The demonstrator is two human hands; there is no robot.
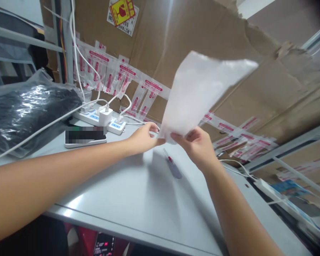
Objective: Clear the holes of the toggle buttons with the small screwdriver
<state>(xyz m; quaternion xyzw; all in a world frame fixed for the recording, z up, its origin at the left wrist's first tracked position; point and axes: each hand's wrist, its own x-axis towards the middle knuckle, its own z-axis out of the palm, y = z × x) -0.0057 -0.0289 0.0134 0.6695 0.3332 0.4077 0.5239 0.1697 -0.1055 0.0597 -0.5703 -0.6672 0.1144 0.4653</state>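
A thin, translucent white sheet or flat pouch stands up above the table, its wide upper end leaning to the right. My right hand pinches its lower edge between thumb and fingers. At the lower left corner is my left hand, thumb stretched along the bottom edge and fingers curled; their tips seem to meet the sheet, partly hidden. Below the hands, a small screwdriver-like tool with a thin shaft, red collar and clear purplish handle lies on the grey table.
Behind stands a large taped cardboard sheet. A white power strip with plugs and cables sits at the back left, near a phone-like device. Black goods in a clear plastic bag lie far left. Another phone shows below the table edge.
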